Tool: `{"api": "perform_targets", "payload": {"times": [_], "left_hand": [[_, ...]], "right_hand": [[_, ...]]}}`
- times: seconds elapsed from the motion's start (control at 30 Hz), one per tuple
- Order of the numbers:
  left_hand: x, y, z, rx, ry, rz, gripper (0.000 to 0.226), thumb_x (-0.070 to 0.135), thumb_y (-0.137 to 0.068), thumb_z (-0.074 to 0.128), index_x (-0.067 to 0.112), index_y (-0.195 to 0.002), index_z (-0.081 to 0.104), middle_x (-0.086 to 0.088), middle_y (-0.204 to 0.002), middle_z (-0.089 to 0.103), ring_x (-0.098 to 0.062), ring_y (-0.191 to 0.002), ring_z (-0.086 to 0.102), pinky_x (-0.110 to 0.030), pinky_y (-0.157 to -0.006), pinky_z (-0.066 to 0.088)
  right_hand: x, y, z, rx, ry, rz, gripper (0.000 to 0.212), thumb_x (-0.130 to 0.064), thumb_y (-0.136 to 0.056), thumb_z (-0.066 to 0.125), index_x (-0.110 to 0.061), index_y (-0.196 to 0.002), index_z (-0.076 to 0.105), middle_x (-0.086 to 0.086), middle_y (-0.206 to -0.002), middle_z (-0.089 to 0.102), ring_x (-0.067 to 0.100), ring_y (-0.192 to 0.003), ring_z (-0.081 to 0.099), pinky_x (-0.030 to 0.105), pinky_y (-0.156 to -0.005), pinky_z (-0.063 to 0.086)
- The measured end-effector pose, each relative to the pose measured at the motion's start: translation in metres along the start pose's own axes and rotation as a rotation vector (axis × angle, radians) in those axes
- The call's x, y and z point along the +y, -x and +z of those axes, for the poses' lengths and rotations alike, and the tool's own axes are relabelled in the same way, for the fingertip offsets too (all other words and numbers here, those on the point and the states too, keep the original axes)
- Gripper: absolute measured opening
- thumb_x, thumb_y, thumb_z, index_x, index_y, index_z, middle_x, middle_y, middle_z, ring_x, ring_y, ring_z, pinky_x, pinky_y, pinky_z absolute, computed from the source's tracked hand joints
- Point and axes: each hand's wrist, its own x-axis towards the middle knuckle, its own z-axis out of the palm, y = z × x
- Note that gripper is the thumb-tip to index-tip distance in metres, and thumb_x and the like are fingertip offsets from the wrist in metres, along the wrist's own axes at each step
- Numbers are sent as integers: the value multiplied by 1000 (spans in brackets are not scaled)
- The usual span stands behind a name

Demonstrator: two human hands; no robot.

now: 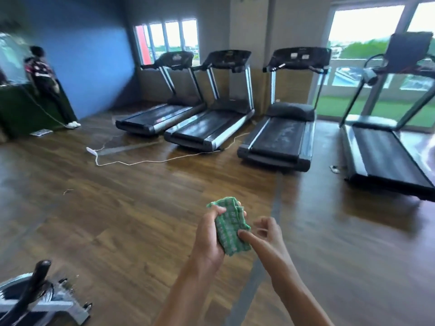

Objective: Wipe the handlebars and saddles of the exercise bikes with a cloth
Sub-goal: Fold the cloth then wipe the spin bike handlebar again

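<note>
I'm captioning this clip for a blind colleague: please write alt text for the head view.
A left hand grips a folded green cloth while the right hand touches it with a fingertip, above a wooden floor. Four treadmills line the windows; part of an exercise bike shows bottom left.

Left hand (209, 234) grips a folded green cloth (231, 225) above the wood floor (141, 208); right hand (263, 234) touches the cloth's lower edge with its thumb. Exercise bike (35, 300) at bottom-left corner, four treadmills (277, 137) along the far wall and windows.
</note>
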Motion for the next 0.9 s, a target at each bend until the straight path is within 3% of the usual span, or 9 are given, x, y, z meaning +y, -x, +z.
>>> {"api": "perform_targets", "payload": {"times": [0.07, 0.13, 0.2, 0.27, 0.37, 0.53, 0.73, 0.9], "left_hand": [[12, -24, -7, 77, -39, 36, 38, 20, -88, 56, -6, -113, 67, -23, -103, 68, -32, -84, 67, -44, -74, 58], [26, -51, -14, 132, -58, 60, 39, 22, -86, 65, -5, -113, 67, -25, -102, 68, -37, -87, 68, -55, -81, 56], [43, -80, -25, 180, -66, 76, 35, 25, -89, 66, -4, -109, 70, -25, -98, 69, -38, -86, 67, -57, -82, 55], [62, -106, -38, 213, -37, 102, 37, 28, -91, 65, -3, -109, 71, -23, -97, 70, -35, -83, 68, -55, -81, 56], [86, -145, -66, 257, 53, 149, 50, 36, -84, 66, -5, -113, 69, -24, -106, 70, -33, -87, 70, -51, -83, 58], [128, -188, -111, 265, 190, 167, 55, 46, -93, 53, -1, -118, 68, -14, -112, 72, -26, -92, 71, -42, -76, 61], [171, -221, -160, 431, 220, 191, 50, 50, -94, 53, 6, -105, 73, -17, -97, 74, -28, -82, 72, -44, -78, 59], [184, -248, -206, 475, 247, 249, 33, 34, -85, 65, 8, -102, 75, -9, -114, 71, -24, -97, 71, -46, -86, 57]], "right_hand": [[-20, -27, 10, -122, -46, -39, 41, -29, -82, 81, -28, -115, 56, -9, -115, 57, 2, -104, 57, 23, -85, 51], [-36, -56, 26, -275, -65, -17, 41, -27, -83, 81, -24, -117, 60, -2, -109, 66, 0, -90, 66, 17, -70, 52], [-44, -91, 44, -396, -61, 12, 33, -19, -85, 79, -13, -114, 66, 4, -100, 72, 2, -76, 70, 15, -62, 50], [-47, -128, 63, -504, -56, 0, 26, -19, -85, 78, -7, -108, 73, 8, -97, 77, 10, -81, 72, 19, -66, 51], [-53, -184, 97, -668, -21, -19, 28, -24, -86, 76, -6, -106, 76, 12, -102, 77, 26, -99, 73, 30, -88, 56], [-64, -258, 170, -974, -18, 4, 34, -23, -89, 73, -4, -117, 71, 17, -114, 73, 32, -110, 68, 39, -100, 52], [-63, -309, 255, -1201, -151, 113, 36, -3, -86, 69, 3, -122, 66, 25, -118, 69, 37, -109, 67, 46, -99, 53], [-46, -351, 325, -1303, -187, 209, 32, -2, -81, 73, 9, -111, 69, 30, -112, 69, 39, -102, 69, 43, -88, 57]]}}
